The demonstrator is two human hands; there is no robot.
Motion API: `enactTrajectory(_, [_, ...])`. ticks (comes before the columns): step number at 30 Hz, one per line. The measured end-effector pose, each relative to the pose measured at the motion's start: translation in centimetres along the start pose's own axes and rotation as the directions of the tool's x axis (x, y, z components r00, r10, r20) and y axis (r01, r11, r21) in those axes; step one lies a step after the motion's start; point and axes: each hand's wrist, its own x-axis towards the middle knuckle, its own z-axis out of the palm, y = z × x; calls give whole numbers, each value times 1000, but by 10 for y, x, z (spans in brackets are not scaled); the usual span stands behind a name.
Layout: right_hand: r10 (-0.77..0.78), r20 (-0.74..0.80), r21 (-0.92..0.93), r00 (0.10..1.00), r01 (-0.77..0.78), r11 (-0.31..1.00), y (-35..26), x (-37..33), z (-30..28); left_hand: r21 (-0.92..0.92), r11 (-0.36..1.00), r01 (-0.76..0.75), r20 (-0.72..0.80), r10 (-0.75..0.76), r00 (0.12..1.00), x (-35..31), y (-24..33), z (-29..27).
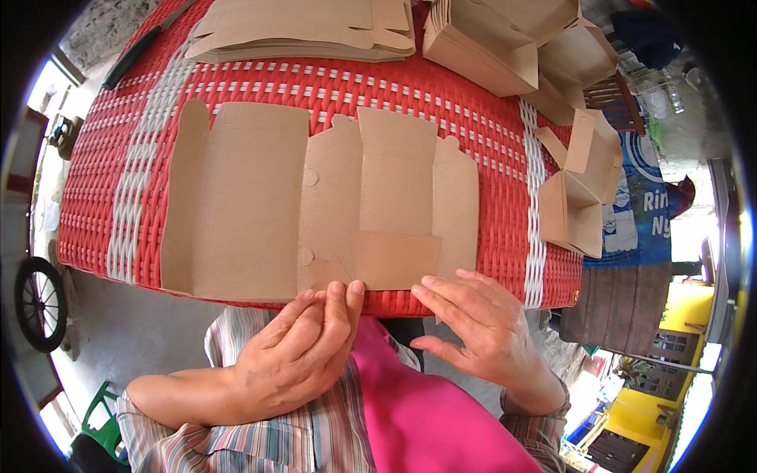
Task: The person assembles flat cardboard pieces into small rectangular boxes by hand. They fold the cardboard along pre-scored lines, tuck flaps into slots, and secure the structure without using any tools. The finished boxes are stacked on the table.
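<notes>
A brown cardboard box blank (252,197) lies flat on the red woven tabletop (102,197) in front of me, its creases running away from me. One flap (398,260) along its near edge is folded over onto the blank. My left hand (296,355) is closed, fingertips together at the near edge just left of that flap; its thumb is hidden. Beside the flap's right corner, my right hand (485,335) has its fingers stretched out and its thumb apart. The right fingertips rest at the blank's near edge.
A stack of flat cardboard blanks (300,31) lies at the far side. Nested open boxes (481,47) stand at the far right, with another folded box (579,189) nearer. A black-handled knife (138,55) lies at the far left edge. A wooden bench (607,303) is beyond the right edge.
</notes>
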Motion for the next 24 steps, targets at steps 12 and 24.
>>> enactTrajectory(12, [91, -317, 183, 944, -34, 983, 22, -22, 20, -64, 990, 125, -27, -127, 992, 2, 9, 4])
enactTrajectory(24, [230, -405, 116, 885, -200, 973, 17, -10, 29, -81, 988, 129, 0, -130, 992, 2, 8, 3])
